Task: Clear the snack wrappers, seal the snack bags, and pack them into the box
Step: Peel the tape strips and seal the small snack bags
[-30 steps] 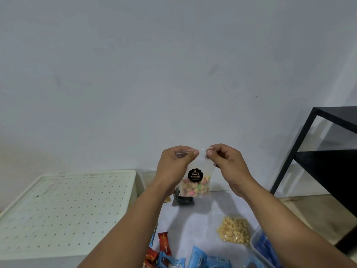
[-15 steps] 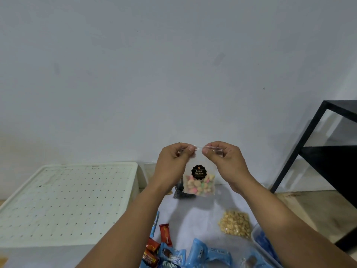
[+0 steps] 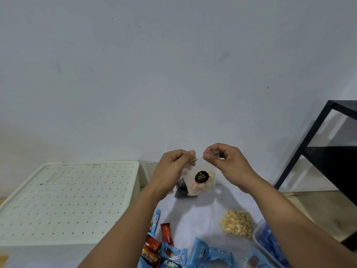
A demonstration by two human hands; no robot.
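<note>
A small clear bag of pastel biscuits (image 3: 201, 182) with a round black label hangs in the air above the table. My left hand (image 3: 173, 167) pinches its top edge at the left corner and my right hand (image 3: 224, 161) pinches the same edge at the right. Lower on the white table lies a clear bag of pale round snacks (image 3: 236, 223). Several blue snack packs (image 3: 201, 254) and red-orange wrapped bars (image 3: 166, 233) are scattered near the front edge. A clear plastic box (image 3: 259, 236) holding blue packs shows at the lower right.
A white perforated lid or crate (image 3: 63, 198) takes up the left side. A small dark packet (image 3: 181, 188) lies behind the held bag. A black metal shelf frame (image 3: 313, 147) stands at the right against the wall.
Both hands have stayed pinched on the bag's top edge, the right fingers shifting a little outward along it. The bag now hangs slightly tilted. The view dipped, showing more of the table.
</note>
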